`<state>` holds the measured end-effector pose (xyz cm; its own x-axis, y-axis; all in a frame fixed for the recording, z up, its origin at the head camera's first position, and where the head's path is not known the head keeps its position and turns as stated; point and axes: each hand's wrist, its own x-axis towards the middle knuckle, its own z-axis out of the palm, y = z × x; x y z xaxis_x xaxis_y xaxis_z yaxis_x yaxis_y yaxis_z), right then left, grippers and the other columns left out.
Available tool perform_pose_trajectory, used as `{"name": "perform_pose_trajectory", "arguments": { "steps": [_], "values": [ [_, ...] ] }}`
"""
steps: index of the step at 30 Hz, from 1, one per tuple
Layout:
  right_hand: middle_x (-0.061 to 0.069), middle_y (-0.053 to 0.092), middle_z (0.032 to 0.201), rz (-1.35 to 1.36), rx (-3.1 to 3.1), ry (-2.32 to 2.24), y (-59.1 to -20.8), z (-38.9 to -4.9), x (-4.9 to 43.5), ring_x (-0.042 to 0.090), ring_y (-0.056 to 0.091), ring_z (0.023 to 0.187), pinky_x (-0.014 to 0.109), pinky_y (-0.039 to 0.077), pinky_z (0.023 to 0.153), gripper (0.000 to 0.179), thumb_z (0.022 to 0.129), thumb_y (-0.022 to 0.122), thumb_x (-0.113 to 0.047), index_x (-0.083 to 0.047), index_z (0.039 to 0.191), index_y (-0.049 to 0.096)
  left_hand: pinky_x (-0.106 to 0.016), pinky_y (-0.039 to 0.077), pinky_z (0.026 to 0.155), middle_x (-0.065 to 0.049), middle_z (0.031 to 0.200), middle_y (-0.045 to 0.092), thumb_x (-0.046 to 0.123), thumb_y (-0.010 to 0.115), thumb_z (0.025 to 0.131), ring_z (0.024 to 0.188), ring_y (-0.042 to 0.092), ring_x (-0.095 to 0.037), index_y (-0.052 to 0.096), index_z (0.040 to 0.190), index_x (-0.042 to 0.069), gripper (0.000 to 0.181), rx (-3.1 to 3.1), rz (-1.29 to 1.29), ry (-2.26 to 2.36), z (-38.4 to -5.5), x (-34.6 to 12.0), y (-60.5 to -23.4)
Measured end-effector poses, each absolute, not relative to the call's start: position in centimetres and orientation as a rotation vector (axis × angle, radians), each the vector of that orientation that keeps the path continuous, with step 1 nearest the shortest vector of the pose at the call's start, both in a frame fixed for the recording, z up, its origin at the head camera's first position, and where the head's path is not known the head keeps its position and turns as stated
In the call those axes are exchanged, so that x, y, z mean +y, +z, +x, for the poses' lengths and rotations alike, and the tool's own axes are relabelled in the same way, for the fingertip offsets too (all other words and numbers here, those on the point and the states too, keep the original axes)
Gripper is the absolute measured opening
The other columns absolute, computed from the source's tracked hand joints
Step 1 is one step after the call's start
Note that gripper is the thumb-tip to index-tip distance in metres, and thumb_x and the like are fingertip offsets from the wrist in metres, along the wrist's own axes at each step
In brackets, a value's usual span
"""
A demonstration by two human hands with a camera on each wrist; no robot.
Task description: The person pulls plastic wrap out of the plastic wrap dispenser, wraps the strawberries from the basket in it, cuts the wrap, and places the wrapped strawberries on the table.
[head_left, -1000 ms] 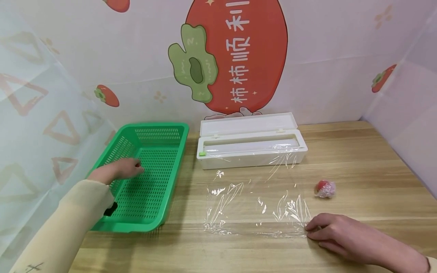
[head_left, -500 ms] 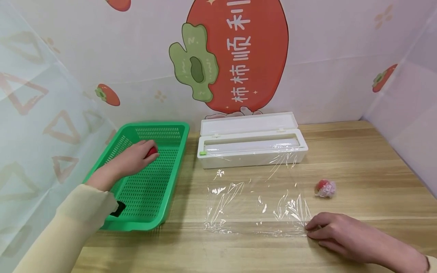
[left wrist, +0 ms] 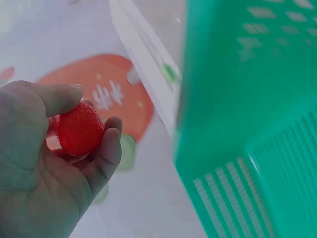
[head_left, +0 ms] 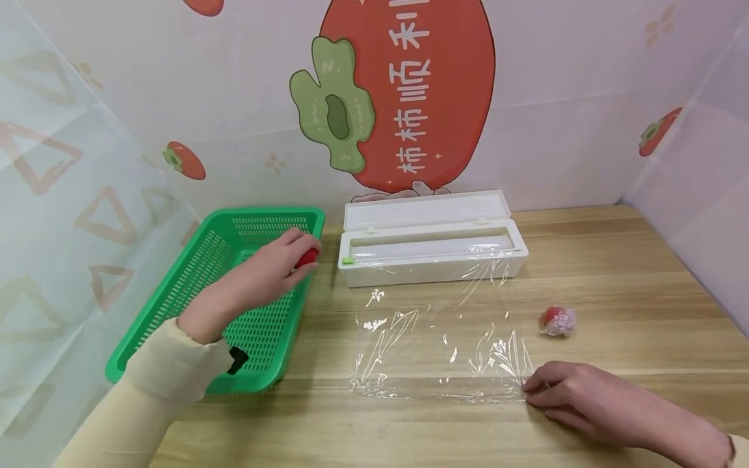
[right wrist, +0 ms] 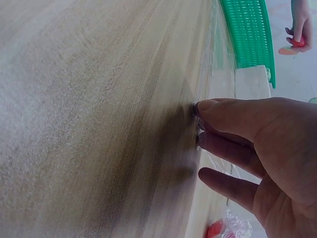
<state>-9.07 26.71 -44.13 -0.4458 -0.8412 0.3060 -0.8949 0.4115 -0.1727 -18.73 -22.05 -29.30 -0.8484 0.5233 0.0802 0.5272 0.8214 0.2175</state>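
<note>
My left hand (head_left: 266,270) grips a red strawberry (left wrist: 79,130) with a dimpled skin between thumb and curled fingers. It is raised over the right rim of the green basket (head_left: 281,364). In the head view the fingers cover much of the fruit. Clear plastic wrap (head_left: 433,351) stretches over the wooden table from a white dispenser box (head_left: 433,270). At the front right corner of that sheet, my right hand (head_left: 585,403) pinches the film between thumb and fingers, low at the tabletop.
A second red fruit (head_left: 558,321), bundled in crinkled wrap, lies right of the sheet. The dispenser's lid (head_left: 427,211) stands open at the back, with a green slider (head_left: 348,260) at the left end. Printed cloth walls (head_left: 562,149) enclose the table (head_left: 632,279).
My left hand has risen from inside the basket with the strawberry and moved right to its rim. The basket's near left side now shows. My right hand stays at the film's corner.
</note>
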Motion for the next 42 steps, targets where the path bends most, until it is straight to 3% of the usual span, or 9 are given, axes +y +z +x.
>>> {"name": "perform_pose_trajectory", "arguments": {
  "steps": [11,20,24,34,42],
  "values": [
    [-0.011,0.068,0.109,1.537,-2.510,0.460,-44.2,-9.1,26.7,0.005,0.066,0.096,0.007,0.048,0.084,0.017,0.084,0.078,-0.021,-0.026,0.100,0.077,-0.023,0.054,0.074,-0.001,0.106,0.058,0.014,0.065,0.095,0.084,0.056,-0.010,0.062,0.110,0.011,0.015,-2.832,-1.161,-0.422,-17.2,-17.4,-29.2],
    [-0.011,0.068,0.109,1.533,-2.487,0.455,-44.1,-9.0,26.6,0.005,0.066,0.096,0.007,0.047,0.085,0.017,0.084,0.079,-0.022,-0.026,0.100,0.077,-0.028,0.053,0.087,0.001,0.105,0.063,0.015,0.071,0.091,0.102,0.059,-0.016,0.064,0.105,0.014,0.016,-2.655,-1.409,-0.324,-15.7,-13.9,-30.4],
    [-0.011,0.067,0.109,1.534,-2.491,0.446,-44.0,-9.0,26.7,0.005,0.066,0.096,0.007,0.048,0.085,0.017,0.084,0.078,-0.022,-0.026,0.100,0.077,-0.028,0.052,0.087,0.001,0.106,0.064,0.013,0.071,0.090,0.100,0.061,-0.015,0.065,0.103,0.016,0.014,-2.567,-1.491,-0.323,-15.0,-12.3,-31.0],
    [-0.011,0.067,0.110,1.521,-2.501,0.447,-44.2,-8.8,26.7,0.005,0.066,0.097,0.007,0.047,0.085,0.016,0.086,0.077,-0.025,-0.026,0.102,0.077,-0.020,0.052,0.084,0.001,0.107,0.061,0.011,0.069,0.091,0.095,0.061,-0.011,0.069,0.104,0.018,0.015,-2.572,-1.595,-0.385,-14.3,-9.5,-33.4],
    [-0.012,0.067,0.110,1.513,-2.489,0.460,-44.2,-8.8,26.6,0.004,0.065,0.096,0.007,0.047,0.086,0.014,0.086,0.077,-0.025,-0.027,0.100,0.077,-0.020,0.051,0.091,0.005,0.111,0.064,0.016,0.068,0.091,0.105,0.060,-0.010,0.071,0.102,0.025,0.015,-2.538,-1.601,-0.274,-14.1,-8.0,-34.7]
  ]
}}
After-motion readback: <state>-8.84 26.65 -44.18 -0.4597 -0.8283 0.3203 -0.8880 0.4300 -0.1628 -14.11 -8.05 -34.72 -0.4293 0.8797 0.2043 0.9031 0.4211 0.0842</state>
